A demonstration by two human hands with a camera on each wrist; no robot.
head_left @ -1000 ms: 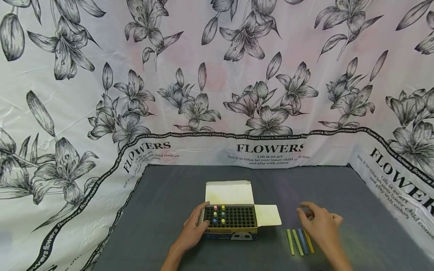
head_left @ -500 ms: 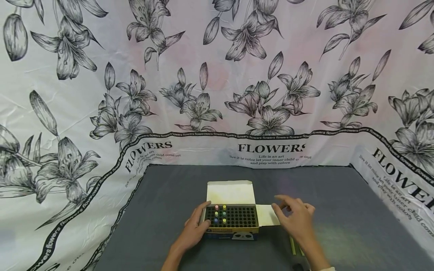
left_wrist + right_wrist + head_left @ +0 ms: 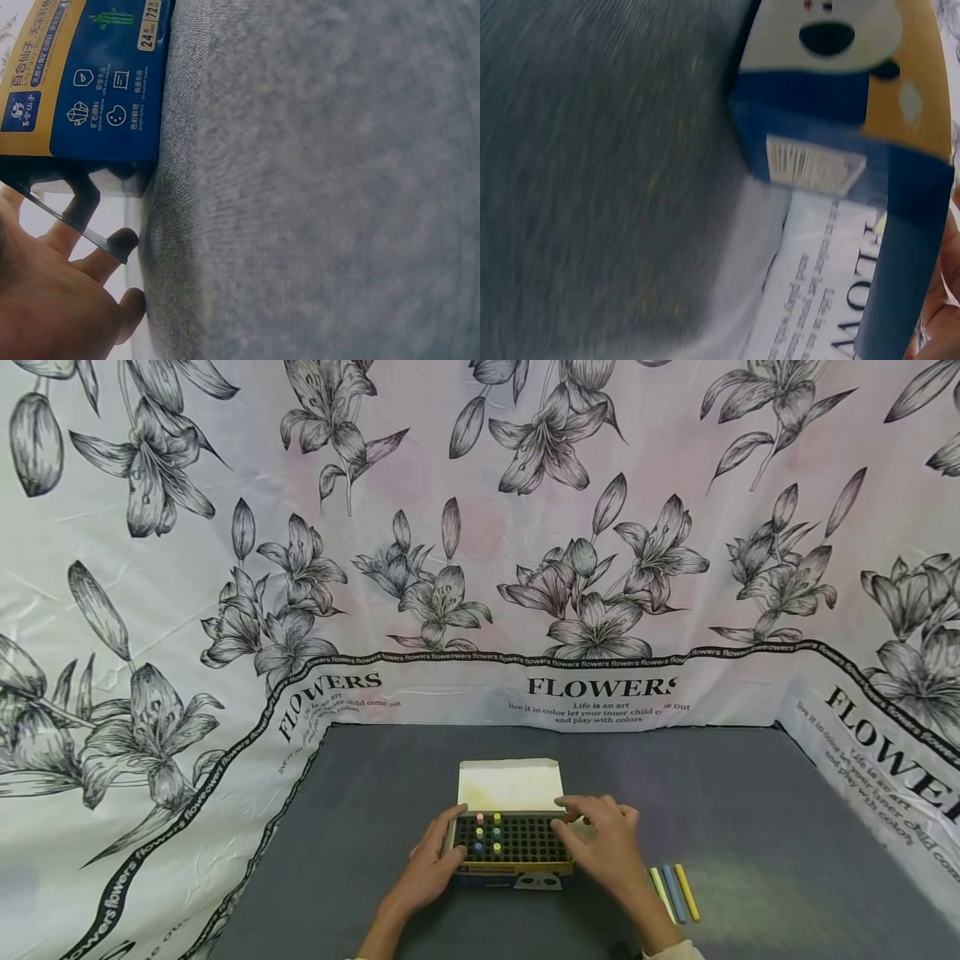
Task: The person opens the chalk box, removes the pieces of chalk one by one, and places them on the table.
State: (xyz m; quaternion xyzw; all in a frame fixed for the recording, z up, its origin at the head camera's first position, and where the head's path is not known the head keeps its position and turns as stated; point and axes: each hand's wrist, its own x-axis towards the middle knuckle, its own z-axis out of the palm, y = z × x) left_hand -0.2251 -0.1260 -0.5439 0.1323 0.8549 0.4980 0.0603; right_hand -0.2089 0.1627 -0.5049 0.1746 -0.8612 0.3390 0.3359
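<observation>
1. Grey table [image 3: 750, 793] under everything
2. Chalk box [image 3: 510, 852] between both hands, lid flap up
3. Left hand [image 3: 427, 870] curled around box's left end
4. Right hand [image 3: 606, 847] over box's right end, grip unclear
5. Chalk sticks [image 3: 675, 893] just right of right hand

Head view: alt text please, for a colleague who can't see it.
Two bare hands work at an open chalk box on a grey mat: the left hand holds its left end, the right hand reaches over its right end. Three loose chalk sticks lie at right.
</observation>
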